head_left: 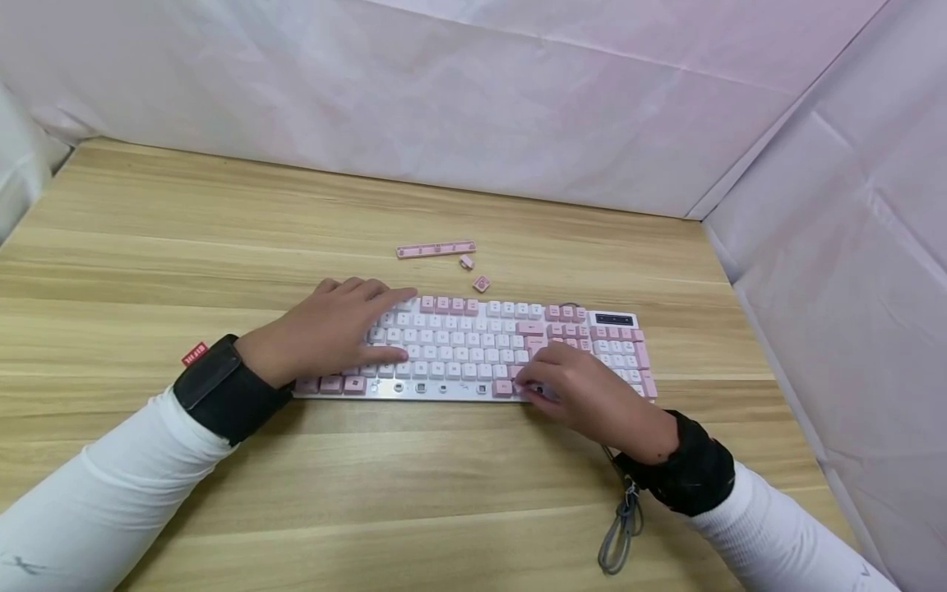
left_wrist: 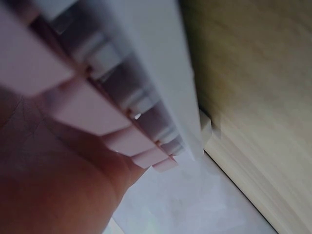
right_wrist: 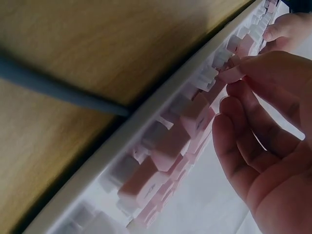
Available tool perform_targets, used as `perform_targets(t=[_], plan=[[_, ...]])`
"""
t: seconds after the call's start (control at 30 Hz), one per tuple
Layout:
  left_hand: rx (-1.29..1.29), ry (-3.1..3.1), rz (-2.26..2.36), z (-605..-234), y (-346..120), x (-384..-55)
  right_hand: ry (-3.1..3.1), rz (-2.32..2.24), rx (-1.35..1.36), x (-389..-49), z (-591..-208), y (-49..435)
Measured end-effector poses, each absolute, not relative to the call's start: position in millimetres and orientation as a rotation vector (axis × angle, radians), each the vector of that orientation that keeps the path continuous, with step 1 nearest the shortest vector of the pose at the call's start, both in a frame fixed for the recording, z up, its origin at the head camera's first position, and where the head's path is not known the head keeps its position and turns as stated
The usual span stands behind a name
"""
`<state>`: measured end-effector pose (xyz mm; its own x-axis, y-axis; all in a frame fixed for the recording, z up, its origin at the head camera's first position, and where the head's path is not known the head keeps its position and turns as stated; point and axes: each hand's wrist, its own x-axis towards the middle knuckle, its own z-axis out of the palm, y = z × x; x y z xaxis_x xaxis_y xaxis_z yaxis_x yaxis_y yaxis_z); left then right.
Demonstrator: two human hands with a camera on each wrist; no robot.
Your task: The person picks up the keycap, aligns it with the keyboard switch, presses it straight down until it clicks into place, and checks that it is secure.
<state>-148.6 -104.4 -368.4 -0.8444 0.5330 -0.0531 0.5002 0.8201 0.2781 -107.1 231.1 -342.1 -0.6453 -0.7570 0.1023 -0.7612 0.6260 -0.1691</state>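
Observation:
A pink and white keyboard [head_left: 462,353] lies on the wooden table, with bare switches [head_left: 422,388] exposed along its front row. My left hand [head_left: 333,329] rests spread over the keyboard's left end, its thumb and fingers extended; the left wrist view shows the palm [left_wrist: 58,170] against pink keys [left_wrist: 92,107]. At the front row, right of centre, my right hand [head_left: 570,382] pinches a small pink keycap [right_wrist: 231,74] between thumb and finger. The keycap is close to the exposed switches, and the fingers partly cover it.
Behind the keyboard lie a long pink spacebar keycap [head_left: 436,249], a small pink keycap [head_left: 467,261] and another pink keycap [head_left: 482,284]. A bundled grey cable [head_left: 621,534] lies by the right wrist. White sheeting [head_left: 444,99] stands along the table's back and right edges.

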Motion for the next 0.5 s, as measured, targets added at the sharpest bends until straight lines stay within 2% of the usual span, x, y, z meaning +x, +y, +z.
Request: perform_targets(t=[0.5], plan=[[0.817,2.871,0.386,-368.1,-103.8,-149.1,-2.795,0.328,1.296,-104.5,-343.9,230.7]])
